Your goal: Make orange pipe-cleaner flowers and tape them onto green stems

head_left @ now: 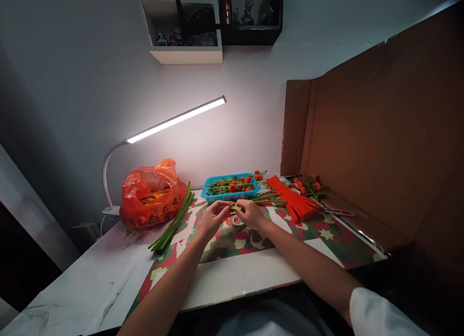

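Observation:
My left hand (212, 220) and my right hand (253, 216) meet over the middle of the table, fingertips pinched together. Between them is a small green stem piece (235, 207) with a yellowish-green strip on it; fingers hide much of it. Just below my hands lies a roll of green tape (238, 222). Behind them stands a blue plastic basket (213, 198) holding orange flowers (234, 186) and green stems. Right of my right hand, green stems (270, 201) lie beside a fanned bundle of red-orange strips (295, 200).
An orange plastic bag (145, 215) of flowers and a tied bundle of green stems (173, 225) lie left. A lit lamp (177, 119) arches above. At right are more orange flowers (308, 183), scissors (340, 212) and a tall cardboard panel (369, 113).

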`<action>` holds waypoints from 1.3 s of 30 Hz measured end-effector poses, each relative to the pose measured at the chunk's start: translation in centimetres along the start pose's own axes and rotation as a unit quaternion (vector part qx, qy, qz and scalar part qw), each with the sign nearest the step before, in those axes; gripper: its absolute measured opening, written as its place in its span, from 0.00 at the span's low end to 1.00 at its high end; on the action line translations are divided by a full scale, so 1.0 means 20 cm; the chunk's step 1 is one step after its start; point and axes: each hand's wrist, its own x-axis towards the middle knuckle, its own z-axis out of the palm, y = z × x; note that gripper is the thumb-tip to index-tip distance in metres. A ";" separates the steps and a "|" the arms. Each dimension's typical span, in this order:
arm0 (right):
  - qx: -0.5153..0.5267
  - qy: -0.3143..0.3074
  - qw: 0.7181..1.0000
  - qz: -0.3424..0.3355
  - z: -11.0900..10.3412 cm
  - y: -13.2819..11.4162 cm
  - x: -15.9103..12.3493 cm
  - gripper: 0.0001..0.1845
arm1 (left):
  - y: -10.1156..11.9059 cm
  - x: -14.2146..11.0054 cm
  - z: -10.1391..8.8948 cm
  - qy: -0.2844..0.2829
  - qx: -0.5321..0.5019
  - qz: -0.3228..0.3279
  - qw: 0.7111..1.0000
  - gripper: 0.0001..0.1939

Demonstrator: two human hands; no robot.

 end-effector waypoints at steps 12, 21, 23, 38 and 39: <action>-0.008 0.036 0.999 -0.017 0.01 0.03 0.00 0.13 | -0.03 -0.01 0.01 0.025 0.035 -0.042 0.998 0.17; 0.126 0.122 0.977 0.120 0.12 0.05 -0.01 0.15 | -0.04 -0.02 0.06 0.086 0.067 -0.066 0.992 0.18; 0.153 0.120 0.972 0.130 0.14 0.04 -0.02 0.15 | -0.06 -0.01 0.07 0.082 0.082 -0.059 0.992 0.18; 0.161 0.113 0.973 0.123 0.19 0.01 -0.05 0.15 | -0.06 -0.01 0.07 0.081 -0.090 -0.170 0.978 0.18; 0.159 0.110 0.973 0.121 0.19 0.02 -0.05 0.14 | -0.07 -0.01 0.07 0.073 -0.100 -0.173 0.977 0.17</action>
